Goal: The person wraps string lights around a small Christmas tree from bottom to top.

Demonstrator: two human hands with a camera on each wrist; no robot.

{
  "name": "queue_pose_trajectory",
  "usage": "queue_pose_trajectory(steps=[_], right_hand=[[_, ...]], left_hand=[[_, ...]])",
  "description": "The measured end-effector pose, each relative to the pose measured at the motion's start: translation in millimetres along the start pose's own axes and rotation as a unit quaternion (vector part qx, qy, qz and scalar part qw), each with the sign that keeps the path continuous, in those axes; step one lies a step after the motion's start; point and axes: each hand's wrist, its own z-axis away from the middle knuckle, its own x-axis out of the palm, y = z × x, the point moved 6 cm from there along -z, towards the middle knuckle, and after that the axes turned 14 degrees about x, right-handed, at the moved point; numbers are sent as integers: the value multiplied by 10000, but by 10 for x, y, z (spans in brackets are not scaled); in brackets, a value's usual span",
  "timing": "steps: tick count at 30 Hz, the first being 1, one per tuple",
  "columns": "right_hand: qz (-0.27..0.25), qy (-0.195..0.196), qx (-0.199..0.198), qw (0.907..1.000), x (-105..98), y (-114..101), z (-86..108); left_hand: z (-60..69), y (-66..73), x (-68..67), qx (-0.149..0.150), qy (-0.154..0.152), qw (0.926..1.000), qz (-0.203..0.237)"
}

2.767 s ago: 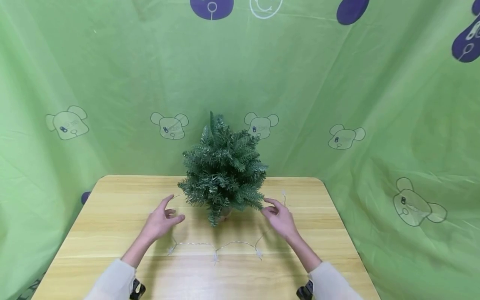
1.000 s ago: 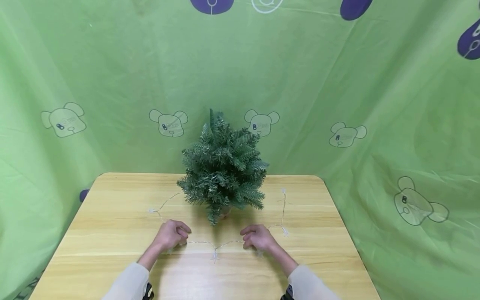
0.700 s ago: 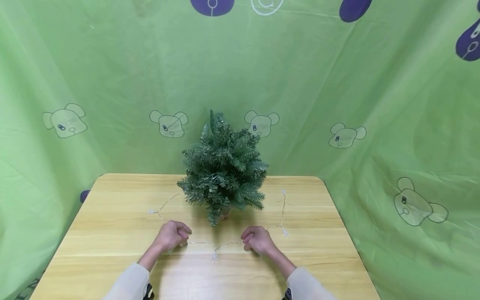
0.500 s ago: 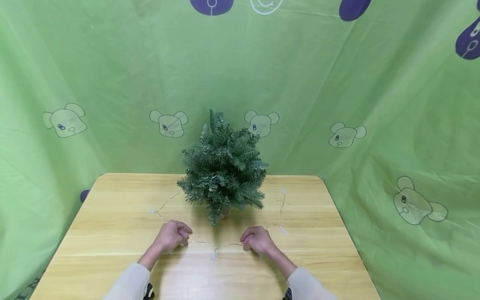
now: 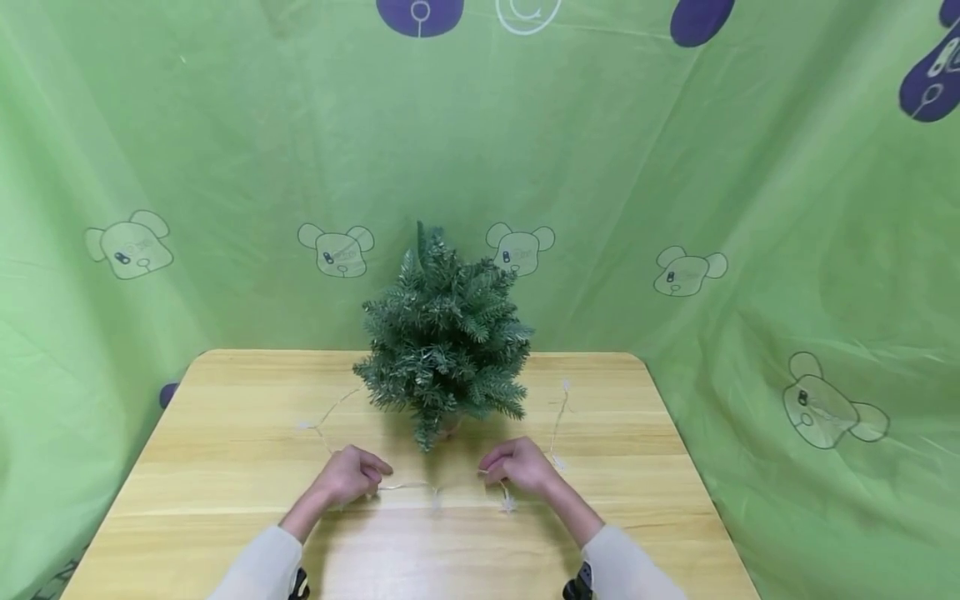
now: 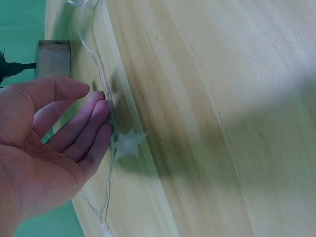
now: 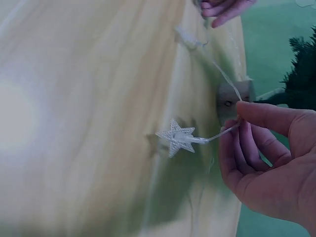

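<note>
A string of star-shaped lights lies in front of a small artificial Christmas tree (image 5: 446, 333). My right hand (image 5: 521, 465) pinches its clear wire (image 7: 224, 132) between thumb and fingertips, lifted a little above the table. From that wire hangs a clear star light (image 7: 177, 138). My left hand (image 5: 351, 477) is at the wire's left stretch; in the left wrist view its bent fingertips lie against the wire (image 6: 101, 69), the thumb standing apart. Beside those fingers is another star (image 6: 130, 144). The tree's round wooden base (image 6: 53, 58) shows in both wrist views.
The pale wooden table (image 5: 225, 517) reaches back to a green cloth backdrop (image 5: 225, 150) with printed bear heads. More of the light string lies left of the tree, with a star (image 5: 305, 425), and to the right, with another star (image 5: 558, 462).
Both hands came down from beside the tree to the front of the string. My right hand has since raised its part of the wire, and the middle star has shifted slightly right.
</note>
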Motion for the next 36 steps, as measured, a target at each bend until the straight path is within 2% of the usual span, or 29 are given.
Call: queue_pose_trajectory(steps=[6, 19, 25, 30, 36], right_hand=[[207, 22, -155, 9997, -163, -83, 26], [-187, -249, 305, 9990, -452, -87, 70], [-130, -393, 311, 9987, -527, -99, 83], [-61, -499, 265, 9984, -568, -125, 92], [48, -649, 376, 9972, -679, -146, 137]], left_hand=[[47, 75, 21, 9, -370, 9993, -96], [87, 145, 67, 402, -772, 9908, -1036], [108, 199, 54, 265, -1049, 9874, -1155], [112, 272, -33, 296, -1462, 9777, -1481], [156, 316, -272, -52, -1822, 9695, -1637]])
